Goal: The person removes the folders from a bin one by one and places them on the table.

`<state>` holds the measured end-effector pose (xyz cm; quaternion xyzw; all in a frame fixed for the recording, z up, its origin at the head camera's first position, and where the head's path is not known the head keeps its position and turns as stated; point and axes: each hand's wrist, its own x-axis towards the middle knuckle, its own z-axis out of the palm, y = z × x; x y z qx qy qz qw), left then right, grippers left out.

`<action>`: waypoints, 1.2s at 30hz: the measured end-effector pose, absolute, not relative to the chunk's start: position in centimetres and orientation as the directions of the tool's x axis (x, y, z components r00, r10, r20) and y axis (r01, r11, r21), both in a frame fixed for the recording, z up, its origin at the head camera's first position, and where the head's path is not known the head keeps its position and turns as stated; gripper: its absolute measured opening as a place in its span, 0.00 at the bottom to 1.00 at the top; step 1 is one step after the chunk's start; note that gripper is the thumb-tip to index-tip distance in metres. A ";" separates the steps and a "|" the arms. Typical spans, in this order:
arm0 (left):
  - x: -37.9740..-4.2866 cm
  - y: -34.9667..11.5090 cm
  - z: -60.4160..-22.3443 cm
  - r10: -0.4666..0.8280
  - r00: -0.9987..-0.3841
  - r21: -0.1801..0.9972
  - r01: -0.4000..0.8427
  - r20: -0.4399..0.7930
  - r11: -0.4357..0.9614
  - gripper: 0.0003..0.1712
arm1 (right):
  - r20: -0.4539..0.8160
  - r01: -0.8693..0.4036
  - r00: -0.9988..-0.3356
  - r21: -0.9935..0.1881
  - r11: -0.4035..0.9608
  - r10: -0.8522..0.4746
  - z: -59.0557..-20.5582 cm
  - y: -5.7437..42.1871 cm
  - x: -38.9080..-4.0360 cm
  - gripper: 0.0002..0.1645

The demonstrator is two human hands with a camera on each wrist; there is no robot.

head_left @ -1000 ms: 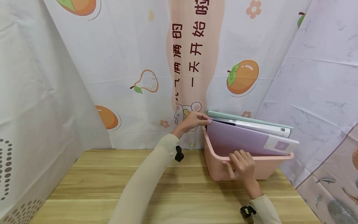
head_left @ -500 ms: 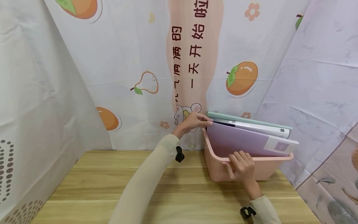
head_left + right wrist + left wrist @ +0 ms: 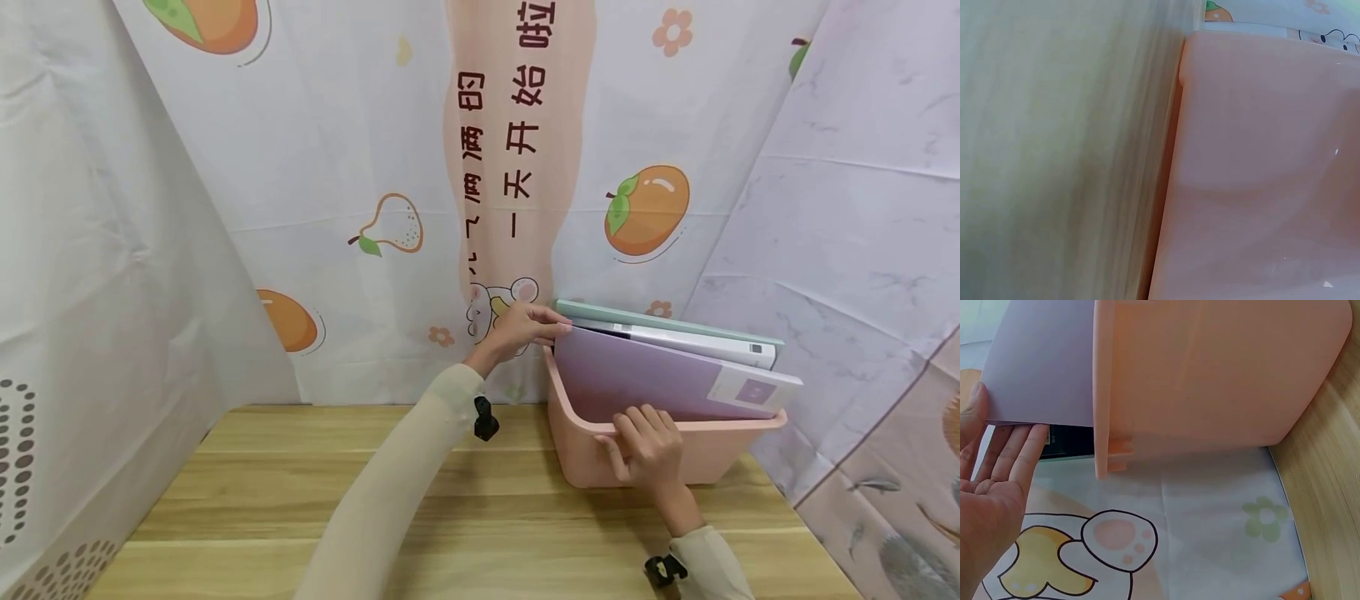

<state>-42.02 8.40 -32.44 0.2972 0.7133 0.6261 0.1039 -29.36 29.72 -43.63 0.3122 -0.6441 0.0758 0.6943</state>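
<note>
A pink plastic bin (image 3: 581, 454) stands at the back right of the table. Inside it, a purple folder (image 3: 637, 371) leans at the front, a white and black binder (image 3: 697, 342) behind it and a mint green folder (image 3: 660, 318) at the back. My left hand (image 3: 520, 327) pinches the purple folder's upper left corner. In the left wrist view the thumb lies on one face of the purple folder (image 3: 1044, 362) and the fingers reach behind it. My right hand (image 3: 651, 442) grips the bin's front rim, fingers over it and thumb outside.
The wooden table (image 3: 480, 533) reaches back to a printed curtain (image 3: 337, 150), close behind the bin. Another curtain (image 3: 840, 275) hangs along the right side. In the right wrist view, the bin's pink wall (image 3: 1260, 156) rises beside the table.
The purple folder's left corner has dipped slightly with my left hand, covering a little more of the binder at first, then less. My right hand has stayed on the rim.
</note>
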 end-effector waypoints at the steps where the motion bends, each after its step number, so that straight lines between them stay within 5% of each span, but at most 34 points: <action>1: -42.0 8.4 -32.4 0.554 -0.801 0.956 0.293 0.227 0.032 0.15 | 0.942 -0.507 0.155 0.335 0.794 -0.298 -43.7 29.8 -29.4 0.34; 36: -41.9 9.1 -32.3 0.533 -0.792 0.938 0.348 0.298 -0.007 0.15 | 0.943 -0.505 0.166 0.332 0.796 -0.288 -43.7 29.6 -29.3 0.34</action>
